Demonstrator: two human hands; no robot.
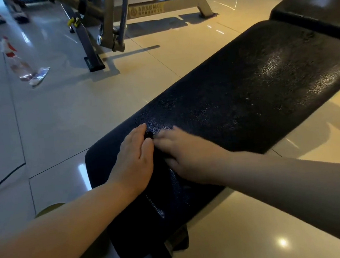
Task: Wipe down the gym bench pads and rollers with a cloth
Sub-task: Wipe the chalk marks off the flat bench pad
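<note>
L hand (133, 158) flat on near end of long black pad (254, 92), fingers straight & together, palm down, pressing, nothing gripped. R hand (184, 154) just beside it on the same pad, motion-blurred; fingers look stretched out toward L fingertips, but can't tell if they pinch anything. Small dark bit (149, 134) sits between the two sets of fingertips, touching or nearly so. Could be a fold of dark cloth, can't tell. No cloth clearly separable from the pad; near end under the wrists is dark on dark, w/ faint print. Key relation: pad's long axis runs from under both hands away to the far right, so nearly all unwiped surface lies ahead & to the right of the R hand. R hand is nearer that stretch, L hand nearer the pad's left edge. Second pad (318, 2) butts on beyond the far end, well away from both hands. Judgement: next stroke likely goes along the long axis, R hand leading, L bracing. Patchy sheen midway up the pad, well ahead of R hand, maybe damp, not sure. Rollers not in view. Left of L hand, on the tiled floor (61, 117): plastic bottle (18, 64), grey machine frame (112, 20), both well apart from the pad.
</note>
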